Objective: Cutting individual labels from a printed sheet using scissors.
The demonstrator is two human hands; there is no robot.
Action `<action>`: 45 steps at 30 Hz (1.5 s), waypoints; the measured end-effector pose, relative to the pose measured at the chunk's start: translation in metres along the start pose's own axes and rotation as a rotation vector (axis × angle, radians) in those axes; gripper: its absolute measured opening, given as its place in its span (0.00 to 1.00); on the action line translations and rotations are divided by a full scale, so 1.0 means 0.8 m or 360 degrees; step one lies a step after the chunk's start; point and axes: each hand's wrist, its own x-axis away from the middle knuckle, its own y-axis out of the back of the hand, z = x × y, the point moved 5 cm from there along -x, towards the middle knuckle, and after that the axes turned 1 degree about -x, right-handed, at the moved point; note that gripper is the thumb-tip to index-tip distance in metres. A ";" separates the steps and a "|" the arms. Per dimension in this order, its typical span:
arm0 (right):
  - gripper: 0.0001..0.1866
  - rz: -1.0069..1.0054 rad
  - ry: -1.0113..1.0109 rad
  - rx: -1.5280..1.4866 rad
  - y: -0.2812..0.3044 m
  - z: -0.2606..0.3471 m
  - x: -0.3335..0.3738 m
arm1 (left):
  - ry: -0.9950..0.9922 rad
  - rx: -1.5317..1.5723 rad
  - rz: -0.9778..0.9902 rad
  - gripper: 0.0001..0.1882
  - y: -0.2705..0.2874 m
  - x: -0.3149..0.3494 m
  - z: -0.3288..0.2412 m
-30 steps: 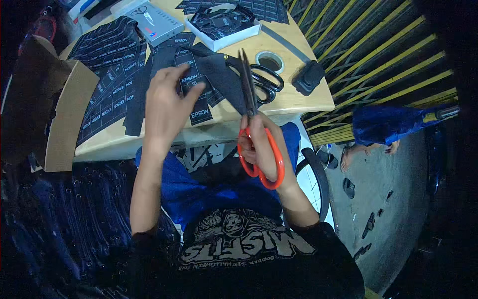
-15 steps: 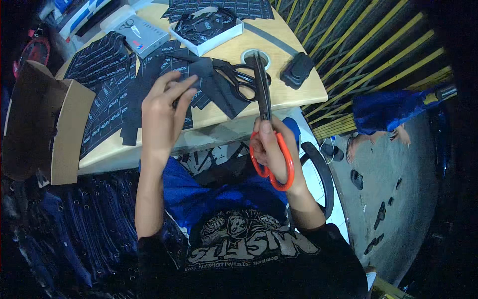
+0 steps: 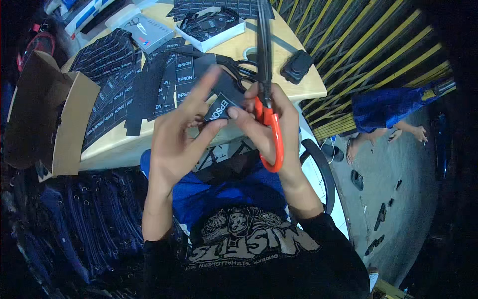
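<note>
My left hand (image 3: pixel 179 137) pinches a small black label (image 3: pixel 218 110) with white lettering between thumb and forefinger, raised in front of my chest. My right hand (image 3: pixel 266 124) grips red-handled scissors (image 3: pixel 269 132), blades pointing up and away, and its fingertips touch the same label. Both hands hover just before the near edge of a wooden table (image 3: pixel 294 87). Strips and sheets of black printed labels (image 3: pixel 164 79) lie on the table beyond my hands.
Black-handled scissors (image 3: pixel 244 70), a small black device (image 3: pixel 297 66), a white tray of black pieces (image 3: pixel 214 27) and a flat white box (image 3: pixel 144 32) sit on the table. An open cardboard box (image 3: pixel 55 114) stands left. Another person in blue (image 3: pixel 393 112) sits right.
Both hands rose from the table toward me and came together; the left hand lifted a small black label off the pile, and the scissors swung upright.
</note>
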 end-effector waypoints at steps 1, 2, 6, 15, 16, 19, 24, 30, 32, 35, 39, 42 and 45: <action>0.16 0.0002 0.0003 0.0004 -0.003 0.001 0.003 | 0.0179 0.0326 -0.0079 0.33 0.001 0.003 0.009; 0.16 -0.0027 -0.0012 -0.0055 -0.004 0.005 0.006 | 0.0213 0.0376 0.0018 0.38 0.004 0.005 0.011; 0.18 -0.0013 0.0202 -0.0062 -0.010 0.012 0.009 | 0.0252 0.0724 -0.0108 0.35 0.004 0.008 0.009; 0.17 -0.0055 0.0119 -0.0327 -0.028 0.009 0.027 | 0.0470 0.1047 -0.0354 0.03 -0.011 0.034 0.028; 0.17 -0.0043 0.0113 -0.0325 -0.029 0.009 0.027 | 0.0473 0.0977 -0.0390 0.03 -0.008 0.036 0.028; 0.17 -0.0094 0.0180 -0.0073 -0.023 0.010 0.025 | 0.0518 0.0905 -0.0362 0.04 -0.002 0.037 0.031; 0.17 -0.0060 0.0101 -0.0228 -0.028 0.007 0.025 | 0.0510 0.0904 -0.0334 0.05 -0.004 0.037 0.024; 0.16 -0.0164 0.0158 -0.0393 -0.034 0.005 0.029 | 0.0450 0.0934 -0.0471 0.04 -0.012 0.038 0.023; 0.17 -0.0133 0.0156 -0.0364 -0.034 0.006 0.030 | 0.0460 0.1032 -0.0550 0.07 -0.012 0.038 0.022; 0.17 -0.0104 0.0125 -0.0377 -0.034 0.006 0.029 | 0.0432 0.1031 -0.0562 0.10 -0.012 0.038 0.027; 0.17 -0.0156 0.0114 -0.0272 -0.030 0.002 0.029 | 0.0485 0.1029 -0.0560 0.12 -0.013 0.037 0.028; 0.17 -0.0156 0.0112 -0.0393 -0.034 0.001 0.028 | 0.0477 0.1083 -0.0566 0.10 -0.015 0.036 0.027; 0.16 -0.0112 0.0028 -0.0313 -0.032 0.003 0.027 | 0.0484 0.1144 -0.0602 0.05 -0.013 0.039 0.027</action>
